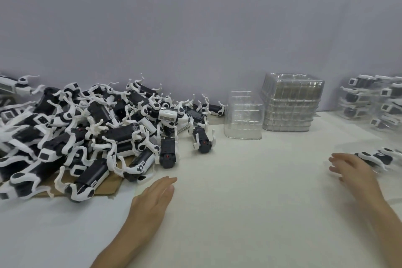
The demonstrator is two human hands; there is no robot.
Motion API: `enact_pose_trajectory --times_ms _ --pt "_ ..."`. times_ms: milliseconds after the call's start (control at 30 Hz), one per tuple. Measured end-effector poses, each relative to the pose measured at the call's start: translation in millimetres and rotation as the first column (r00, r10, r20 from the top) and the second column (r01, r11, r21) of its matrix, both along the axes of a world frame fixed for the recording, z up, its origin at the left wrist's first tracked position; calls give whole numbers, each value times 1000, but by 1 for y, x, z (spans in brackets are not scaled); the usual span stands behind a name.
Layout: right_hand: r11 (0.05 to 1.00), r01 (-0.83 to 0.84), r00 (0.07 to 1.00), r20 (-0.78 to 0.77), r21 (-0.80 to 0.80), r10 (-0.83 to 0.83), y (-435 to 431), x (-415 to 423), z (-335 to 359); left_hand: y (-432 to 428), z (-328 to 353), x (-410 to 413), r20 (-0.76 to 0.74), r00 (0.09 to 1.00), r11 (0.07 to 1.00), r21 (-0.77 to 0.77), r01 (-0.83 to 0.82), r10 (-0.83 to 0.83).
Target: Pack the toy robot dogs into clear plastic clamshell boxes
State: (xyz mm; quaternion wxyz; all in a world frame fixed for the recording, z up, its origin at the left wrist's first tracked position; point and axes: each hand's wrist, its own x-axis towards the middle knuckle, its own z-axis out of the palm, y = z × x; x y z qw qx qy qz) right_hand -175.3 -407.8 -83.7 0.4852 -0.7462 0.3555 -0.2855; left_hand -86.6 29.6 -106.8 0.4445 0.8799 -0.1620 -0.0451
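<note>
Most of the job lies ahead, I'd say. A big heap of toy robot dogs sprawls over the left of the counter, partly on a flat sheet of brown cardboard. Only a modest stack of packed boxes sits at the far right. The empties wait along the far edge, right of the heap: a tall nested stack of clamshell boxes and, just beside it on the left, a smaller clear stack. A single dog lies at the right. A clear shell seems to surround it, though blur keeps me from being sure.

The left hand is flat, fingers straight and holding nothing, close to the heap's near edge. The right hand is smeared with motion, fingers spread and gripping nothing, just beside that single dog. Whether it touches I cannot tell.

The dogs are hard, glossy plastic: blocky black bodies with white shells and thin, hooked white legs that tangle together. The boxes are thin, ribbed, glinting clear film. The counter is matte white.
</note>
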Motion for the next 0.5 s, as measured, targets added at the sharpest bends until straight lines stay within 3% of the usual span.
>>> enact_pose_trajectory --times_ms 67,300,500 --pt "996 2 999 -41 -91 -6 6 3 2 0 0 0 12 1000 1000 5 1 -1" --pt "866 -381 924 -116 -324 364 85 50 26 0 -5 3 84 996 990 142 24 -36" --pt "679 -352 913 -77 -644 401 116 137 72 1 -9 6 112 991 980 194 46 -69"
